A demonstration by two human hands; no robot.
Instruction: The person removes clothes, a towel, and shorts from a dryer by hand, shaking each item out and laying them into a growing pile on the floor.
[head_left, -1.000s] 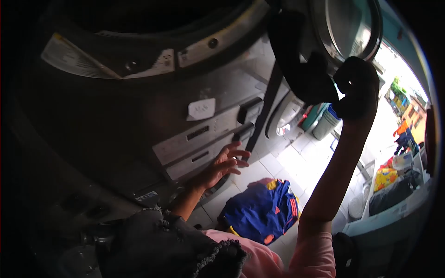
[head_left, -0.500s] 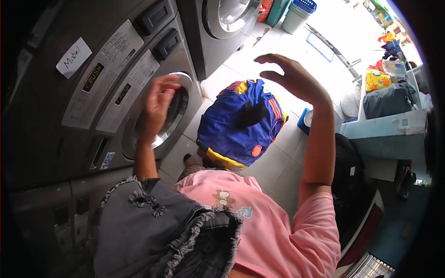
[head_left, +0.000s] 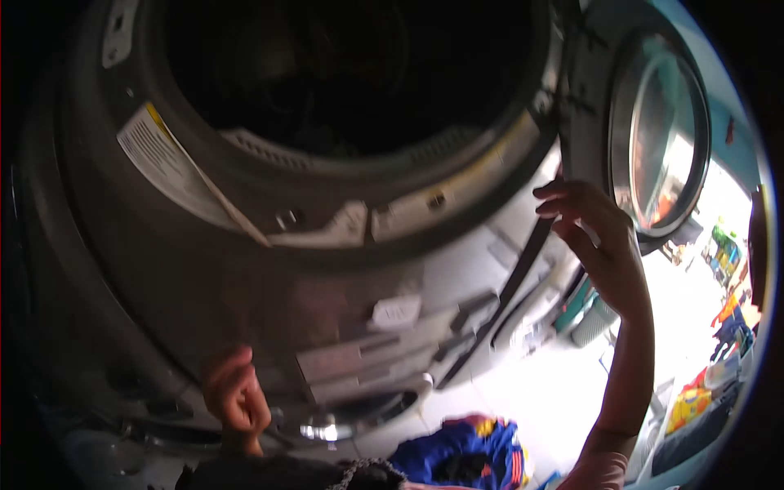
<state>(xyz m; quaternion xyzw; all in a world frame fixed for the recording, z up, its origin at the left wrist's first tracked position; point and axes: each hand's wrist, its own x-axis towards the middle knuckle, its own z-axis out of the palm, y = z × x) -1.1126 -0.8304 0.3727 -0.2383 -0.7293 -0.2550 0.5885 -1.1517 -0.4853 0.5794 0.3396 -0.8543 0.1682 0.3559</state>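
My left hand (head_left: 237,392) is raised in front of the grey machine front, fingers curled in with nothing visible in them. My right hand (head_left: 596,237) is lifted at the right, fingers bent but apart, holding nothing. It is nearest the lower right rim of the dark round drum opening (head_left: 327,73). Whether it touches the machine cannot be made out. Beyond it, the round glass door (head_left: 665,135) stands swung out on its hinge side. A dark frayed garment (head_left: 367,472) shows at the bottom edge. Inside the drum it is too dark to tell the contents.
A blue bundle of clothes (head_left: 449,453) sits low on the tiled floor. A lower machine door (head_left: 359,420) and a paper name tag (head_left: 397,312) are on the machine front. To the right are a grey basket (head_left: 594,322) and shelves with bags and cloth (head_left: 694,408).
My view has tilted up from the floor to the upper machine's opening and its open door. My left hand has curled in; my right hand is now beside the opening.
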